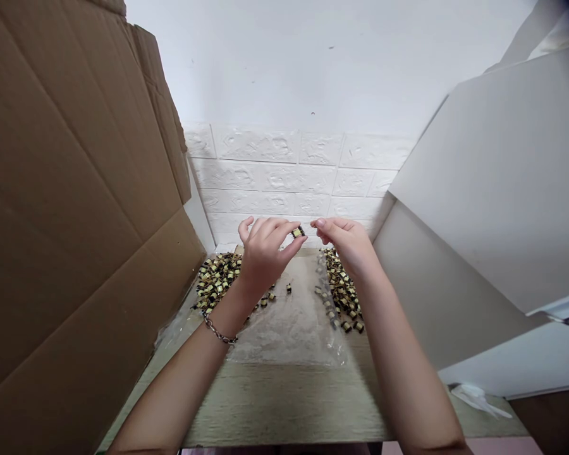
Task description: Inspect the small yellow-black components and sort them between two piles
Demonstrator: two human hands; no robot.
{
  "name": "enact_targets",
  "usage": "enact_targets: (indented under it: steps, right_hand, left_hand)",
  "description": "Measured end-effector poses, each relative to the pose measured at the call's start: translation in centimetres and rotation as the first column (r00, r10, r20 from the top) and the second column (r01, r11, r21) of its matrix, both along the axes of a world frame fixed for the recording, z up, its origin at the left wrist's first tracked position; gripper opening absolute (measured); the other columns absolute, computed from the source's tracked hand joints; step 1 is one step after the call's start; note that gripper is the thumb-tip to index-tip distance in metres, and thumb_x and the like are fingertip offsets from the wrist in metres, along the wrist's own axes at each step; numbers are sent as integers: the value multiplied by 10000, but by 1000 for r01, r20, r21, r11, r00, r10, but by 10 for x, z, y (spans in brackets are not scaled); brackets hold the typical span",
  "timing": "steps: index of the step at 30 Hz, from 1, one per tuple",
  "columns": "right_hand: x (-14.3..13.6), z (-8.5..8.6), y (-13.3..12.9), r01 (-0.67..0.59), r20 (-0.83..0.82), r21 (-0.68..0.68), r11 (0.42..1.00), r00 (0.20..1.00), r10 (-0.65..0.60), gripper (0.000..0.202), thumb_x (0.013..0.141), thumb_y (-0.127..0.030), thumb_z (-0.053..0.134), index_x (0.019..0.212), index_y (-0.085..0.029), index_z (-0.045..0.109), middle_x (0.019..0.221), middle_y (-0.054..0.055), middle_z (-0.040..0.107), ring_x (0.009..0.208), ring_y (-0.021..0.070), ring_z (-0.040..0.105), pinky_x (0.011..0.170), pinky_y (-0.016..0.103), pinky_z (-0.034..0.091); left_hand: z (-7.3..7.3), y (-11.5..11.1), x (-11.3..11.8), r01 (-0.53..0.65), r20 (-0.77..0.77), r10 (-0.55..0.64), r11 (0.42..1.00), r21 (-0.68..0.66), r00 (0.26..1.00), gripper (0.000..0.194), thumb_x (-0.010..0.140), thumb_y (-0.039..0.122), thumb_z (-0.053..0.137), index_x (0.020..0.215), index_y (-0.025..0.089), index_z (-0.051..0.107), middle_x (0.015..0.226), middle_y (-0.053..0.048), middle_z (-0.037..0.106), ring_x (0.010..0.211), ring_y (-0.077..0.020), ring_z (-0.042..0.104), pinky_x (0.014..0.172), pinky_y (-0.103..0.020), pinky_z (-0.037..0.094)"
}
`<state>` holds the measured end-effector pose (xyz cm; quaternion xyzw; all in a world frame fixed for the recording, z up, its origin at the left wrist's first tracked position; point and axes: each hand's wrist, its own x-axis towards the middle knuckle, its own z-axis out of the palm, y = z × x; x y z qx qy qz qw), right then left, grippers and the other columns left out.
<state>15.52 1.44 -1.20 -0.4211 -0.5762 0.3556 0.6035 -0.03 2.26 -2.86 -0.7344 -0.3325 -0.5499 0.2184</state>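
Part (298,232) I hold: plastic-looking. My bracelet (219,334): shiny metal. Sheet (284,344): glossy plastic. Table (284,407): matt, wood-grained. Carton (71,202): matt cardboard.

The small coil component (298,233) is pale yellow and black, like the left pile (218,277) and right pile (345,297). The cardboard (76,221) is brown, the wall panel (279,174) white with brick pattern, the tabletop (284,404) greyish green with wood grain.

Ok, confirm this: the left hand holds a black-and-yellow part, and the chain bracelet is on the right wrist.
No: the head view shows the chain bracelet on the left wrist. The left hand does hold a black-and-yellow part.
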Motion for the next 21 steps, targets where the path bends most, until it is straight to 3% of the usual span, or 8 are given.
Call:
enact_targets:
  steps: [12,21]
  right_hand:
    - [-7,-5,3,-104,-152,-24,994,983,99,220,637,-365,667,578,-159,620,492,-32,469,518,66,403,554,224,302]
    - [-22,-7,5,-373,-436,-61,926,844,311,182,609,-277,692,559,-134,592,498,-33,476,474,41,385,499,191,319]
  left_hand:
    - [0,0,-1,-10,-18,10,999,45,1000,162,752,350,560,857,229,584,799,12,635,769,-128,572,882,-351,237]
    - [3,-4,-1,2,-24,1,995,95,1000,145,755,331,560,840,216,585,773,6,632,732,-122,565,878,-345,246]
